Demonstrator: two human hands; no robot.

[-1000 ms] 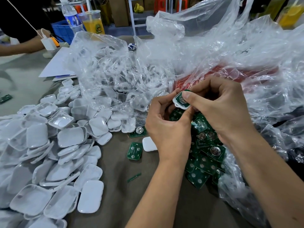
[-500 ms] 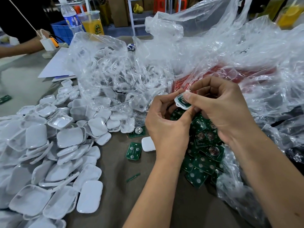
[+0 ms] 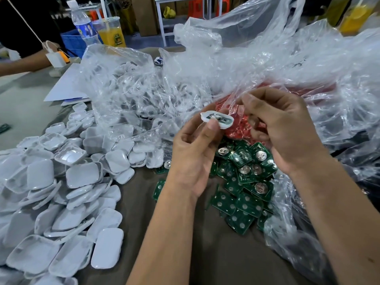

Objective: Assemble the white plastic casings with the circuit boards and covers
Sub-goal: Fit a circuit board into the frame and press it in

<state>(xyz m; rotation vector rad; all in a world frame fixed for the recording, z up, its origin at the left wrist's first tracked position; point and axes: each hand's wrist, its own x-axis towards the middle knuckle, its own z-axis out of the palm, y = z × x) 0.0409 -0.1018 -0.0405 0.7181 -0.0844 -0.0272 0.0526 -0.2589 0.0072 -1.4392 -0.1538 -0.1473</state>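
Your left hand (image 3: pixel 193 159) holds a white plastic casing (image 3: pixel 217 119) above the counter (image 3: pixel 185 243), with the thumb pressed on its near edge and the other fingers curled behind it. A green circuit board with a round metal contact sits inside the casing, face up toward you. Your right hand (image 3: pixel 285 128) hangs just right of the casing with its fingers (image 3: pixel 255 103) loosely curled; whether they pinch a small part or touch the casing cannot be told, as the fingertips overlap the red material behind.

Below both hands, a heap of loose green circuit boards (image 3: pixel 244 182) lies on the counter, partly inside the mouth of a clear plastic bag (image 3: pixel 287 233). Some boards show the metal contact and others show a plain side with round pads. Behind the casing, red parts (image 3: pixel 242 128) show through crumpled clear plastic (image 3: pixel 287 64).

To your left, a large pile of white covers and casings (image 3: pixel 61 192) spreads over the counter, some hollow side up and some smooth side up. Farther back, another clear bag (image 3: pixel 133 95) holds more white parts. At the far left edge stand a water bottle (image 3: pixel 83 25) and a cup of orange drink (image 3: pixel 112 31), beside a second person's forearm (image 3: pixel 22 65).
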